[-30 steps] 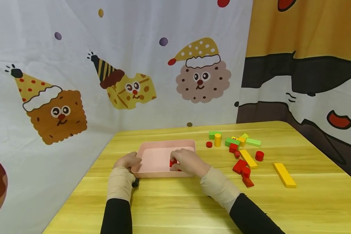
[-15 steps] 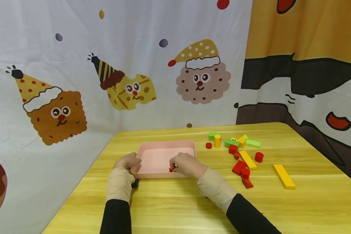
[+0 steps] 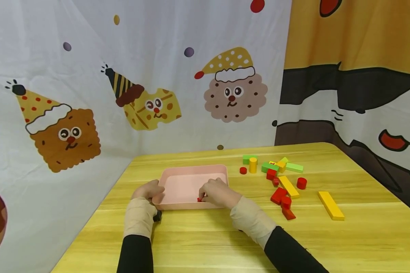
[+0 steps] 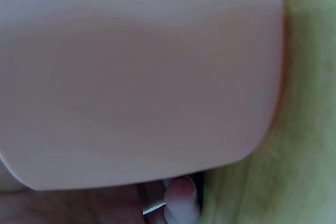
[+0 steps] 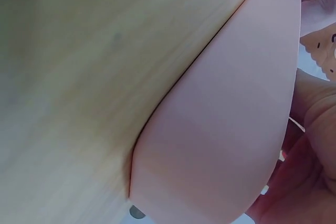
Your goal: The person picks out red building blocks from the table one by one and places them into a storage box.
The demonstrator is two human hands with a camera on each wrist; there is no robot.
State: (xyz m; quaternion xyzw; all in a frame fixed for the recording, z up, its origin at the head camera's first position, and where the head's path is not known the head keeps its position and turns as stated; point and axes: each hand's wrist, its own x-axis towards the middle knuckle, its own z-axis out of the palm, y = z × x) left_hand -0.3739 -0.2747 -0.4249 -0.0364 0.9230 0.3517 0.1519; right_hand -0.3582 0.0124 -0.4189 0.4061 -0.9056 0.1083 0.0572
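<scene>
A shallow pink tray (image 3: 179,185) lies on the wooden table. My left hand (image 3: 147,190) grips its left side, thumb over the rim. In the left wrist view the tray's outer wall (image 4: 142,103) hides most of that hand. My right hand (image 3: 220,192) reaches inside the tray by the front wall, fingers bent down around a small red block (image 3: 199,200). Only a bit of the block shows at the fingertips; its shape is hidden. From the right wrist, the tray's wall (image 5: 226,103) covers the block, with part of the right hand (image 5: 315,135) behind it.
Right of the tray lie several loose blocks: a yellow cylinder (image 3: 253,165), a red disc (image 3: 243,170), green blocks (image 3: 270,167), a red cylinder (image 3: 301,183), red blocks (image 3: 278,195) and a long yellow block (image 3: 331,205). A printed curtain (image 3: 191,140) hangs behind the table.
My right hand has lowered the red block, which showed more clearly a second ago, toward the tray's floor near the front wall. My left hand keeps its grip on the tray.
</scene>
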